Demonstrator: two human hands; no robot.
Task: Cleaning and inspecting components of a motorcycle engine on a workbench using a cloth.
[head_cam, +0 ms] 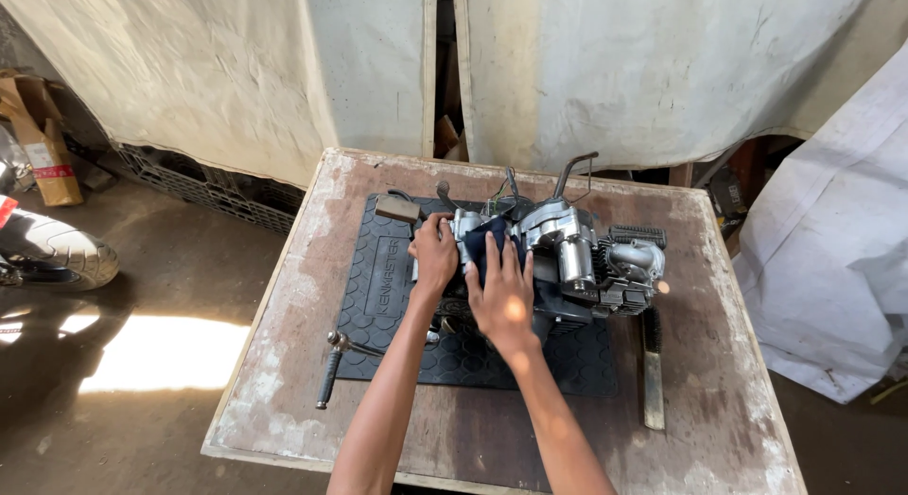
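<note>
The engine (558,254) sits on a black mat (378,296), which keeps it off the worn table (719,400). The right hand (503,301) lies flat, fingers spread, pressing a dark cloth (490,244) onto the casing. The left hand (435,254), just beside it, curls round the engine's near end, apparently steadying it. A handled tool (331,372) lies left of the arms, a brush (653,372) to their right.

I see a worn wooden table (719,363) carrying a black rubber mat (378,287). Near left on it lies a black-handled tool (331,372); near right, a long flat brush (653,382). Pale tarps (605,69) hang beyond. Far left, a cardboard box (38,136) and a tyre (61,254).
</note>
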